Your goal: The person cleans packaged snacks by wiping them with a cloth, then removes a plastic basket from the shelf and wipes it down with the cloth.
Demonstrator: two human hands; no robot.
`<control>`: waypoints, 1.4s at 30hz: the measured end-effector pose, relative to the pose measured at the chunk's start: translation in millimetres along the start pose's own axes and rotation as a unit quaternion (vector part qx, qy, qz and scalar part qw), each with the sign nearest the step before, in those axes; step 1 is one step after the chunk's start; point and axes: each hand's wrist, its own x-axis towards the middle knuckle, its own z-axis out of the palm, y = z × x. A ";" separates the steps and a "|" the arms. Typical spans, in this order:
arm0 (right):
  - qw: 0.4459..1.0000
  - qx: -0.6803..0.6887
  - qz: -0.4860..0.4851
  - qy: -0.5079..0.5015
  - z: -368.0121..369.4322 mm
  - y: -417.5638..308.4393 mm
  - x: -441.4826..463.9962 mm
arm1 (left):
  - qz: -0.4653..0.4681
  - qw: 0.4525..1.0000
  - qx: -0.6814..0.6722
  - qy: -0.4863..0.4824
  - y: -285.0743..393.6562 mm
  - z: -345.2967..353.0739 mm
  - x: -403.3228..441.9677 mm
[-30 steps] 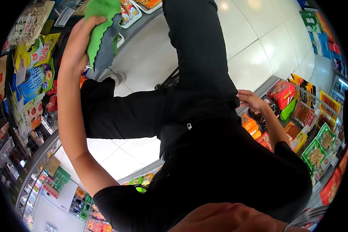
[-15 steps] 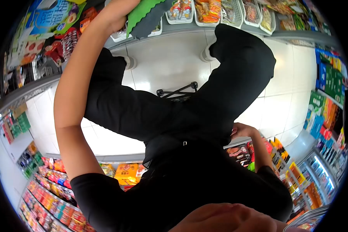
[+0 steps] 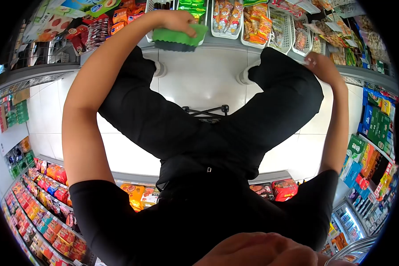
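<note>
Currently, the left hand (image 3: pixel 176 21) grips the green-and-grey cloth with a scalloped edge (image 3: pixel 177 39), fingers curled onto it, at the front edge of the grey shelf (image 3: pixel 230 44), just left of a white plastic basket (image 3: pixel 226 36). The right hand (image 3: pixel 324 70) has moved from the hip toward that edge, placing both hands near the shelf; its grip cannot be determined.
</note>
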 end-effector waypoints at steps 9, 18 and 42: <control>0.989 -0.046 -0.050 -0.133 53.0 -152.5 232.6 | -0.036 0.995 0.094 -0.019 -35.7 1.5 -17.1; 0.926 0.292 0.239 -0.012 224.7 -154.2 319.1 | -0.010 1.000 0.025 -0.003 -41.1 -1.0 -39.8; 0.959 0.230 0.034 -0.160 -24.0 -127.9 187.6 | -0.001 0.857 -0.503 0.116 10.1 -4.4 -32.3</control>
